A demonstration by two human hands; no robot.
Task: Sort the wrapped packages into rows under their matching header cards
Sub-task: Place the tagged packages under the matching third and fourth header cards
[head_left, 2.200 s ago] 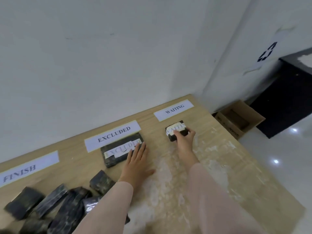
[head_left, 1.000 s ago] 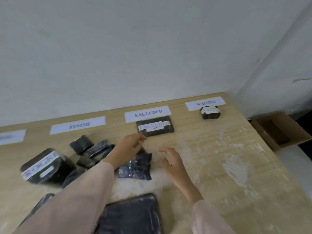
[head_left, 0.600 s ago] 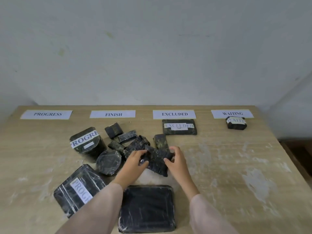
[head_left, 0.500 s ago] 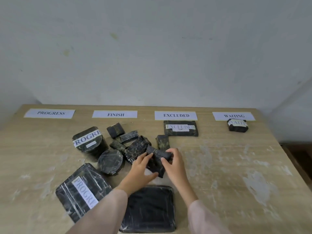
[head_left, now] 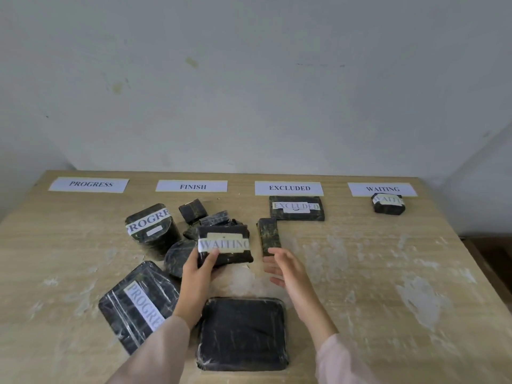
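Observation:
Four white header cards lie along the table's far edge: PROGRESS [head_left: 89, 184], FINISH [head_left: 191, 186], EXCLUDED [head_left: 289, 188], WAITING [head_left: 382, 189]. My left hand [head_left: 198, 270] grips a black wrapped package labelled WAITING [head_left: 225, 245], held label-up above the pile. My right hand [head_left: 286, 268] hovers open just right of it, holding nothing. One EXCLUDED package [head_left: 297, 208] sits under its card, and a small WAITING package [head_left: 388, 204] sits under the WAITING card. Two PROGRESS packages, a round one [head_left: 151, 227] and a flat one [head_left: 138, 303], lie at left.
Several small unlabelled-side black packages cluster under FINISH [head_left: 194, 210]. A narrow black package [head_left: 269, 236] lies right of the pile. A large flat black package [head_left: 242, 332] rests near the table's front edge. A white wall stands right behind the wooden table [head_left: 388, 286].
The package held in both hands has been turned over so its WAITING label faces up. My right hand has let go and drawn off to the right; my left hand keeps hold.

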